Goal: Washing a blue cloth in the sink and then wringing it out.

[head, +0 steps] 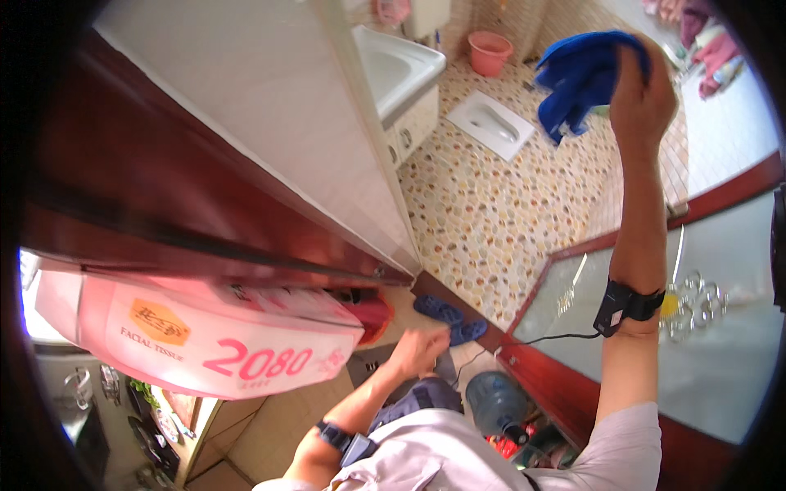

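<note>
My right hand (645, 92) is raised at the upper right, arm stretched out. It grips a blue cloth item (580, 70), which hangs down from the fingers with folded edges; whether it is a cap or a cloth I cannot tell. In front of my body, at the lower middle, is my left hand (424, 350) with its fingers curled. Its palm is hidden, and nothing can be seen in it. Blue slippers (439, 310) lie on the floor just beyond that hand.
A doorway opens onto a pebble-patterned floor (485, 215) with a squat toilet (491, 124), a sink (399, 70) and a pink bucket (490, 52). A glass-panelled door (724, 344) stands at right. Near my body are a water bottle (496, 402) and a facial tissue package (215, 337).
</note>
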The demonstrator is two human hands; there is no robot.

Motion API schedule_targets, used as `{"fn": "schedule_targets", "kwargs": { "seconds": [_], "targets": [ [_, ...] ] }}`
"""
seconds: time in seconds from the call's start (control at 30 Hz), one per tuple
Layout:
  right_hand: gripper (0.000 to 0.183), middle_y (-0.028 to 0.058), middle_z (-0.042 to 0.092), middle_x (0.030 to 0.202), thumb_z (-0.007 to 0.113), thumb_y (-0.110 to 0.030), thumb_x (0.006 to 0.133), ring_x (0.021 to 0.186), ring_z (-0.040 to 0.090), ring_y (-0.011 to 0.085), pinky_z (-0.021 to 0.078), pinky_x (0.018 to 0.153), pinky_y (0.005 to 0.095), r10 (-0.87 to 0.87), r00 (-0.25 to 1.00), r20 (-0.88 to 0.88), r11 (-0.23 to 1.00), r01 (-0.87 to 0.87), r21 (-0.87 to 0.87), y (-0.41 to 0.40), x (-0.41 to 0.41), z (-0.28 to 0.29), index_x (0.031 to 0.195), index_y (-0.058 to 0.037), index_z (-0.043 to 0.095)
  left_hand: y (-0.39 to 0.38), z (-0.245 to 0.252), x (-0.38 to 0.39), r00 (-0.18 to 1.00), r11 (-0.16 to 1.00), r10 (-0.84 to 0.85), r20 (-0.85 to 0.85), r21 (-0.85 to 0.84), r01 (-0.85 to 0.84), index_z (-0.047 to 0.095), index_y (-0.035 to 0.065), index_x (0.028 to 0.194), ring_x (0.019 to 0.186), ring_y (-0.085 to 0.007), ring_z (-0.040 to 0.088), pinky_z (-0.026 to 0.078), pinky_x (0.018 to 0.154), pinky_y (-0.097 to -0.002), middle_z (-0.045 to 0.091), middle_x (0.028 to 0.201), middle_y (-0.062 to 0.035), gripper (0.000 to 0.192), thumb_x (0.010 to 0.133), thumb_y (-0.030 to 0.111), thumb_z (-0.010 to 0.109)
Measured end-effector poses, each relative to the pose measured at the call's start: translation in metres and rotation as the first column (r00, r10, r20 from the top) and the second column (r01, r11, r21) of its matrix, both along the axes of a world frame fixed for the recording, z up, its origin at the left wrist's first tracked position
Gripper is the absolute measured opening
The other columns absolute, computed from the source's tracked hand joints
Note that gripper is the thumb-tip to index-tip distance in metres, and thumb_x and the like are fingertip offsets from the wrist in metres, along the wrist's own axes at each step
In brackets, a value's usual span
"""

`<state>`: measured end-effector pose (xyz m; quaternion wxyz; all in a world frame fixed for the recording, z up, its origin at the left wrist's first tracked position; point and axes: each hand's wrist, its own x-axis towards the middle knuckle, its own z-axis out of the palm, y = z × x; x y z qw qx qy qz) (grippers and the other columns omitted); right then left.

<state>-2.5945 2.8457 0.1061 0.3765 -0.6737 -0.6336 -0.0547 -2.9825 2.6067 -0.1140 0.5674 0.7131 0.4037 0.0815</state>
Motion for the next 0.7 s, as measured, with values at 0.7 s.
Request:
{"fn": "schedule_targets", "kwargs": {
  "seconds": [0.7],
  "targets": [
    [0.024, 0.0233, 0.066, 0.091, 0.061, -0.024, 0.087, 0.089, 0.064, 0.0388, 0.0498, 0.078, 0.0420, -0.155, 0.986, 0.066, 0.921, 0.168, -0.351, -0.036, 0.138, -0.187, 0.099, -0.0032, 0.067, -0.058, -0.045, -0.112, 0.940, 0.949, 0.267, -0.214, -0.112, -0.295, 0.067, -0.0008, 0.110, 0.078, -0.0180, 0.069, 0.054, 0.072, -0.0306, 0.071, 0.086, -0.0159, 0.033, 0.090, 0.026, 0.063]
  ]
}}
